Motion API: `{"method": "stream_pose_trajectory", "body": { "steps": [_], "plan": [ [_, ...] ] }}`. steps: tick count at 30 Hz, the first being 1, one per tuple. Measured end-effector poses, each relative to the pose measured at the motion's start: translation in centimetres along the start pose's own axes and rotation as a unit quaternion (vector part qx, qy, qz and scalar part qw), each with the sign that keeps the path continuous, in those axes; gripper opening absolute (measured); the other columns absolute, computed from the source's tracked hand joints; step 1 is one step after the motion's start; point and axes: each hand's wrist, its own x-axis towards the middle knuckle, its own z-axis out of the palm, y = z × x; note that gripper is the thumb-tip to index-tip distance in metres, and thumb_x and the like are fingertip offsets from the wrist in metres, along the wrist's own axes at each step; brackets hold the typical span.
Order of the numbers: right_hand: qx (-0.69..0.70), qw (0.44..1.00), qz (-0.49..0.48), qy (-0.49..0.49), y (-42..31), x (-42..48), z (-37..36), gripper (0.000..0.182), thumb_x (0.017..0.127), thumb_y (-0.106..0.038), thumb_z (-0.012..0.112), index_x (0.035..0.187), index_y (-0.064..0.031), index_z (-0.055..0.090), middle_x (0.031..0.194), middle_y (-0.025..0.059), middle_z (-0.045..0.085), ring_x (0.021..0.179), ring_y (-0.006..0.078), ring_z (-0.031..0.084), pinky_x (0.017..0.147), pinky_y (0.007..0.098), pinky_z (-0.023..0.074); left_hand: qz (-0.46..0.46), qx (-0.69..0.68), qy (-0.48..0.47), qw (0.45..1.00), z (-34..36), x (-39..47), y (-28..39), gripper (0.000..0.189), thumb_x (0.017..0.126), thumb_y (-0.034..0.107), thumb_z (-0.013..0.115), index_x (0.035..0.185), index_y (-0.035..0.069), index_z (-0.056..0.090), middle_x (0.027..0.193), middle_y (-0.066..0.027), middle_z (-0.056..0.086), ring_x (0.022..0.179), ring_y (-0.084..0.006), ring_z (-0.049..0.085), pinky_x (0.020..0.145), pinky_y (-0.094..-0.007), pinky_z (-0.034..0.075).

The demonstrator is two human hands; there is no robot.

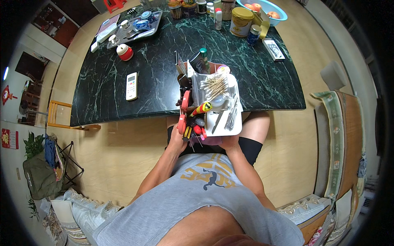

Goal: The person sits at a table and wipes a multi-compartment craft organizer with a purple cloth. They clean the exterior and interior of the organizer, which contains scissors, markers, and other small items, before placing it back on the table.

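A desktop organizer (pixel 224 130) full of small items is held at the near edge of the dark table. My left hand (pixel 178 140) grips its left side, below red-handled scissors (pixel 182 123). On its right side my right hand (pixel 230 143) has hold of it from below, the fingers mostly hidden. A bundle of cotton swabs (pixel 215 86) lies on top. Metal tweezers or similar slim tools (pixel 231 115) lie in the white tray part. A yellow and red tool handle (pixel 201 109) and several pens or tools stand at the left. Behind them is a green-capped bottle (pixel 203 55).
On the marble-patterned table (pixel 154 92) are a white remote control (pixel 132 86), a red and white container (pixel 124 52), a metal tray (pixel 135 38), a golden tin (pixel 241 22), a blue-labelled jar (pixel 254 35), a white box (pixel 273 49) and a blue basin (pixel 281 13) with fruit.
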Motion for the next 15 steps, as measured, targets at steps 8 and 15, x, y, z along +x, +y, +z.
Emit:
{"method": "stream_pose_trajectory", "body": {
  "steps": [8,15],
  "plan": [
    [-0.033,0.998,0.047,0.017,-1.7,0.3,-1.6,0.067,0.103,-0.048,0.037,0.155,-0.0063,0.031,0.151,0.0138,0.045,0.138,0.0318,0.046,0.114,0.0479,0.0384,-0.001,0.015,0.021,1.000,-0.1,0.2,-0.1,0.030,0.104,0.030,0.050,0.126,0.010,0.056,0.096,-0.0044,0.068,0.078,-0.0127,0.068,0.068,-0.0303,0.060],
    [-0.199,0.979,-0.038,-0.018,-0.6,0.5,1.7,0.060,0.101,-0.038,0.048,0.150,-0.0047,0.039,0.146,0.0094,0.051,0.134,0.0307,0.050,0.114,0.0465,0.0381,0.001,-0.107,-0.013,0.994,1.2,0.2,0.3,0.042,0.105,0.038,0.045,0.132,0.007,0.055,0.095,-0.0085,0.069,0.077,-0.0167,0.068,0.069,-0.0323,0.059]
  ]
}}
